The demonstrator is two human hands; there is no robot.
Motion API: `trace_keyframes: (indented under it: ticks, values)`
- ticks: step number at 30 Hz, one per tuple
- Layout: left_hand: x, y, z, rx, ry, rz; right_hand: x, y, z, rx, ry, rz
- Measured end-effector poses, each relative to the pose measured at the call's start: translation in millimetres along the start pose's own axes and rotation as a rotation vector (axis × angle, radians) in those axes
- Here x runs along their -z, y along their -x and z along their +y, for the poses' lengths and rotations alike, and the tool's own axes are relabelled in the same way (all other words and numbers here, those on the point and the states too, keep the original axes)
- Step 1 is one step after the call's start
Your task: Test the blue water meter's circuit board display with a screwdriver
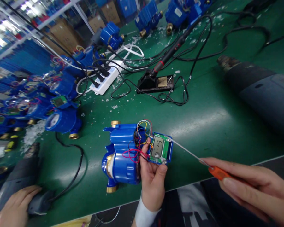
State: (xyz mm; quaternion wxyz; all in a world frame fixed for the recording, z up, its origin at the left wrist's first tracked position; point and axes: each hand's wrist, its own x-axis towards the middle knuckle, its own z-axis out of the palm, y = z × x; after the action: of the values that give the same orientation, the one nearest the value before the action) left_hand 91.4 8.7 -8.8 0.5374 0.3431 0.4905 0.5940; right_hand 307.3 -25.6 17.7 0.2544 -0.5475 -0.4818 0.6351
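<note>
Soldering iron (169,53), power strip (110,78), heat gun (262,86) on green desk (201,121); shelving (54,15) behind
Left grip (153,183) holds the display board (158,146); right grip (257,186) pinches an orange-handled tool (219,172).

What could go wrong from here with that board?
The orange-handled tool has its tip by a corner of the circuit board, whose display shows Err: a slip might short live parts. Thin wires run from board to blue meter; a tug could strain them. Only the left hand holds the board, so it may shift.
</note>
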Motion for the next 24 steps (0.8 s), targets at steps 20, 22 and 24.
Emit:
trace_keyframes:
  ticks: [20, 22, 24]
  values:
    - [2.5, -0.6, -1.5, 0.007, 0.005, -0.018, 32.5, -21.1, -59.7, 0.622, 0.65, 0.219]
    - [3.2, -1.1, -1.9, 0.016, -0.021, -0.011, 33.2, -16.6, -53.5, 0.629, 0.675, 0.252]
    - [3.7, -1.8, -2.5, 0.03, -0.048, -0.008, 33.9, -11.8, -49.2, 0.568, 0.689, 0.197]
